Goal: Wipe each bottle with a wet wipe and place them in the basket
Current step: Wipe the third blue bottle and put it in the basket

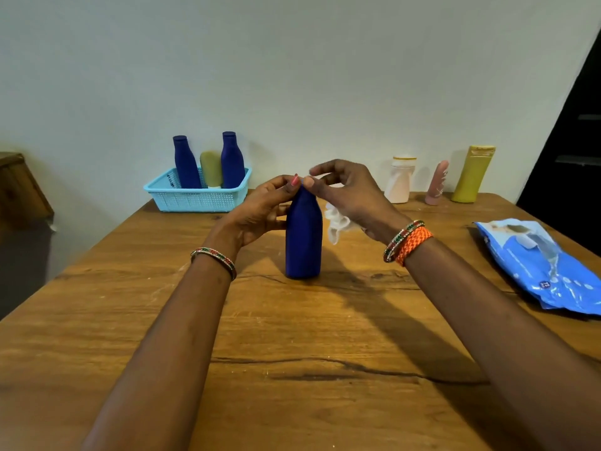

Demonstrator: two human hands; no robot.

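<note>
A dark blue bottle [303,242] stands upright in the middle of the wooden table [292,336]. My left hand [260,209] grips its neck, fingers curled round the top. My right hand [344,193] is at the bottle's cap, thumb and forefinger touching it, and holds a crumpled white wet wipe [336,222] under its palm. At the back left a light blue basket [195,200] holds two blue bottles [186,164] [232,161] and a yellow-green one [211,169].
Along the back right stand a white bottle [399,180], a pink bottle [437,183] and an olive-yellow bottle [473,174]. A blue wet-wipe pack [540,265] lies at the table's right edge. A wooden cabinet [19,190] sits at the far left.
</note>
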